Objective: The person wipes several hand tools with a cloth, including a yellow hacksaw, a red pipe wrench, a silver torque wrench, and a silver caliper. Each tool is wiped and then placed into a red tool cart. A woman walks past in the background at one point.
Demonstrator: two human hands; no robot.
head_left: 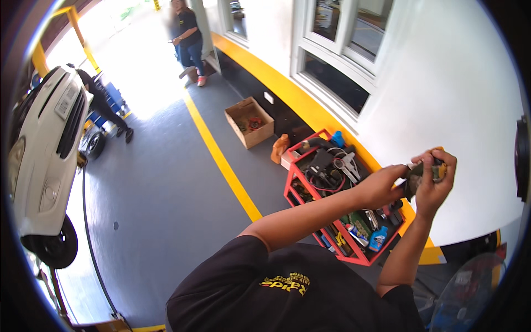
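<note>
Up at the right, in front of the white wall, both my hands are closed around a small dark green and brown item with a yellow part point(411, 181). My left hand point(383, 186) grips its left side with fingers bent. On the other side my right hand point(434, 185) wraps round it, thumb upright across the front. The fingers cover much of the item, so its exact kind cannot be made out. Below my hands stands a red tool cart point(354, 258), its trays filled with black parts, cables, tools and a blue bottle point(378, 238).
Left of the cart are an orange bottle point(280, 148) and an open cardboard box point(260, 138) holding red parts. A white car point(52, 160) stands at the far left with a person point(99, 99) beside it. Another person point(189, 39) stands by the doorway. A clear rounded panel point(464, 293) is at lower right.
</note>
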